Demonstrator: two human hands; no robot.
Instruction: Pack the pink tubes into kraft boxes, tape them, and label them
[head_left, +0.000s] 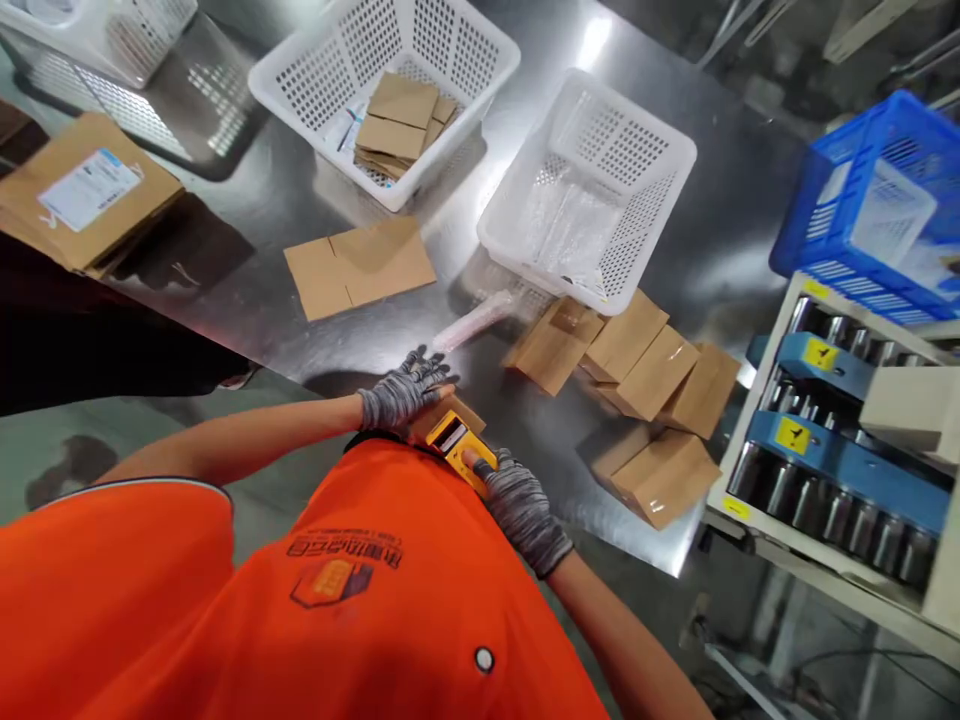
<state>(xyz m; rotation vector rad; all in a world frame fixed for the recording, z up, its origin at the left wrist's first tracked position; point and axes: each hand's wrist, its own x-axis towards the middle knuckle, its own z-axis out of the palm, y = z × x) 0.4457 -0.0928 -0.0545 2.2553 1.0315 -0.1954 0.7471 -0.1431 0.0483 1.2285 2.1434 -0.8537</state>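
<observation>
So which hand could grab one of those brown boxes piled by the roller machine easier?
Probably the right hand: the brown boxes lie on its side of the table. The left hand lies flat on the small box.

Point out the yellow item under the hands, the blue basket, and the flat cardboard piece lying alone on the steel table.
yellow item (455, 437), head view, on its printed top face.
blue basket (817, 215), head view, on its left side wall.
flat cardboard piece (360, 265), head view, on its middle.
</observation>
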